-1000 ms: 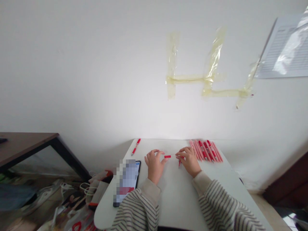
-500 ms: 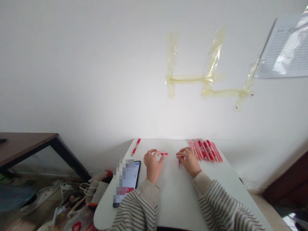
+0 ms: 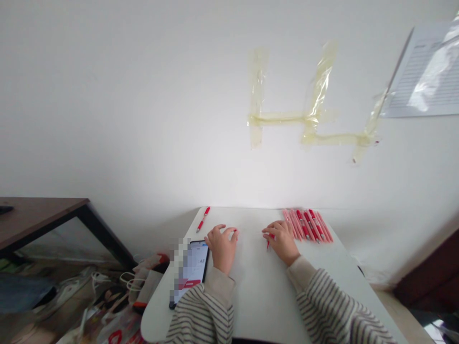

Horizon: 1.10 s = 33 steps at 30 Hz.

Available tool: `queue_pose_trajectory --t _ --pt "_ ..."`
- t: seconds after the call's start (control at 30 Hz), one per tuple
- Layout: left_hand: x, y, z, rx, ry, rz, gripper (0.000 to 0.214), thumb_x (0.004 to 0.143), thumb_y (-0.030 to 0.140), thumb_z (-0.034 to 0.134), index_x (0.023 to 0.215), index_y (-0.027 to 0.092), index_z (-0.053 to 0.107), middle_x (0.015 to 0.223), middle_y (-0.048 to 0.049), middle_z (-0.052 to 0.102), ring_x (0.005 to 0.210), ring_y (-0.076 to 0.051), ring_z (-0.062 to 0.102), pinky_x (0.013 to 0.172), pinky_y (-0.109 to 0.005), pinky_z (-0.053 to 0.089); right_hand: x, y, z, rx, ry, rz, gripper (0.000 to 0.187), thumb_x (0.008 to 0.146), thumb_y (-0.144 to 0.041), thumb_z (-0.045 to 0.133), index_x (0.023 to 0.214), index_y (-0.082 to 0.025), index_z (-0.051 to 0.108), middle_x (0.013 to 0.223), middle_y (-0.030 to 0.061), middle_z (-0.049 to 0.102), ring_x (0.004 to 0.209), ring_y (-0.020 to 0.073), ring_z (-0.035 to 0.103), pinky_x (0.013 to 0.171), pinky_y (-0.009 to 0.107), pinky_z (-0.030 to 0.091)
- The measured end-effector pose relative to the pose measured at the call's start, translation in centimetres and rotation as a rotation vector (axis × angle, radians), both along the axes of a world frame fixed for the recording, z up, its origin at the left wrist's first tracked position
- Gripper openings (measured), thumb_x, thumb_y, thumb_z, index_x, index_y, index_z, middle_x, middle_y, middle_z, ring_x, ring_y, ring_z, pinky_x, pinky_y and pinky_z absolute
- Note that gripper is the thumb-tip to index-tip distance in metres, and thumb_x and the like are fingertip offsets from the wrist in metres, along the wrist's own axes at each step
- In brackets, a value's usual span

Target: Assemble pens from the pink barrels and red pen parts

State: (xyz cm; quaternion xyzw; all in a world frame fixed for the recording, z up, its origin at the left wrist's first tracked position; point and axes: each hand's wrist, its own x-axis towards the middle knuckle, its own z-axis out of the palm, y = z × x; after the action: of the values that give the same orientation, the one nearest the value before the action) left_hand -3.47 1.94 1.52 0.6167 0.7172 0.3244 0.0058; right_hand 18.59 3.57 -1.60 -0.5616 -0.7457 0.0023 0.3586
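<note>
Both hands rest on a small white table. My left hand is curled, with a small red pen part pinched at its fingertips. My right hand is closed around a red pen body whose tip points down toward me. A row of several red and pink pens lies just right of my right hand. A single red pen lies at the table's far left corner. Striped sleeves cover both forearms.
A phone with its screen lit lies at the table's left edge, beside my left wrist. A dark wooden table stands to the left, with bags and clutter on the floor. The white wall carries tape strips and a taped sheet.
My left hand has drawn away to the left with the small red part, so the gap between my hands has widened. My right hand has stayed in place with the pen body.
</note>
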Motion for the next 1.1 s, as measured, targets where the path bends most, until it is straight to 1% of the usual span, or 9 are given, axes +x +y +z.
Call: queue_pose_trajectory --t 0.13,0.3,0.37,0.5,0.6,0.77,0.93,1.1 --pt "-0.7 0.0 0.0 -0.023 0.047 0.029 0.018 0.087 0.034 0.065 0.098 0.036 0.079 0.125 -0.0068 0.062 0.121 -0.032 0.048 0.109 -0.063 0.030 -0.2 0.0 0.2 -0.018 -0.015 0.025 0.013 0.089 -0.027 0.067 0.096 -0.031 0.077 0.099 0.0044 0.073 0.109 0.0284 0.055 0.103 0.054 0.035" --pt "-0.8 0.2 -0.1 -0.040 0.063 0.007 0.019 0.086 0.033 0.066 0.100 0.039 0.078 0.127 -0.0054 0.062 0.121 -0.032 0.047 0.110 -0.066 0.027 -0.4 -0.1 0.6 -0.041 -0.022 0.039 0.015 0.091 -0.027 0.064 0.098 -0.032 0.077 0.099 0.0038 0.074 0.110 0.0278 0.055 0.105 0.056 0.033" --pt "-0.7 0.3 -0.1 -0.040 0.072 0.003 0.019 0.087 0.035 0.065 0.100 0.041 0.078 0.126 -0.0051 0.063 0.120 -0.031 0.047 0.110 -0.067 0.027 -0.6 -0.2 0.7 -0.060 -0.020 0.046 0.015 0.092 -0.028 0.063 0.098 -0.031 0.076 0.099 0.0034 0.074 0.111 0.0271 0.055 0.109 0.059 0.029" --pt "-0.6 0.3 -0.1 -0.034 0.075 0.008 0.020 0.088 0.035 0.064 0.101 0.042 0.078 0.125 -0.0047 0.063 0.120 -0.031 0.046 0.111 -0.068 0.025 -1.0 -0.4 1.2 -0.094 -0.046 0.063 0.017 0.092 -0.027 0.063 0.100 -0.032 0.077 0.100 0.0037 0.074 0.115 0.0269 0.053 0.114 0.065 0.017" --pt "-0.5 0.4 -0.1 -0.045 0.045 0.000 0.021 0.088 0.033 0.064 0.102 0.041 0.078 0.126 -0.0048 0.062 0.121 -0.031 0.045 0.112 -0.068 0.024 -1.3 -0.4 1.5 -0.120 -0.073 0.079 0.019 0.092 -0.026 0.063 0.104 -0.033 0.076 0.101 0.0032 0.074 0.117 0.0270 0.052 0.115 0.068 0.011" --pt "-0.5 0.3 0.0 -0.037 0.054 -0.017 0.023 0.088 0.030 0.063 0.104 0.038 0.078 0.125 -0.0064 0.062 0.122 -0.032 0.044 0.112 -0.070 0.021 -1.8 -0.5 1.8 -0.163 -0.132 0.091 0.022 0.093 -0.024 0.061 0.103 -0.036 0.076 0.104 0.0025 0.074 0.120 0.0270 0.051 0.115 0.071 0.008" --pt "-0.6 0.1 0.1 -0.047 0.101 0.036 0.025 0.085 0.026 0.065 0.104 0.038 0.077 0.125 -0.0055 0.062 0.124 -0.032 0.045 0.112 -0.075 0.019 -2.1 -0.3 2.1 -0.195 -0.185 0.100 0.023 0.092 -0.019 0.060 0.102 -0.034 0.075 0.107 0.0020 0.073 0.123 0.0268 0.048 0.114 0.074 0.002" --pt "-0.4 -0.1 0.1 -0.037 0.121 0.036 0.021 0.084 0.028 0.067 0.101 0.034 0.077 0.125 -0.0056 0.062 0.125 -0.033 0.045 0.112 -0.075 0.019 -2.4 0.3 2.6 -0.215 -0.259 0.116 0.024 0.091 -0.017 0.060 0.100 -0.033 0.076 0.108 0.0033 0.072 0.126 0.0284 0.045 0.111 0.077 -0.003"
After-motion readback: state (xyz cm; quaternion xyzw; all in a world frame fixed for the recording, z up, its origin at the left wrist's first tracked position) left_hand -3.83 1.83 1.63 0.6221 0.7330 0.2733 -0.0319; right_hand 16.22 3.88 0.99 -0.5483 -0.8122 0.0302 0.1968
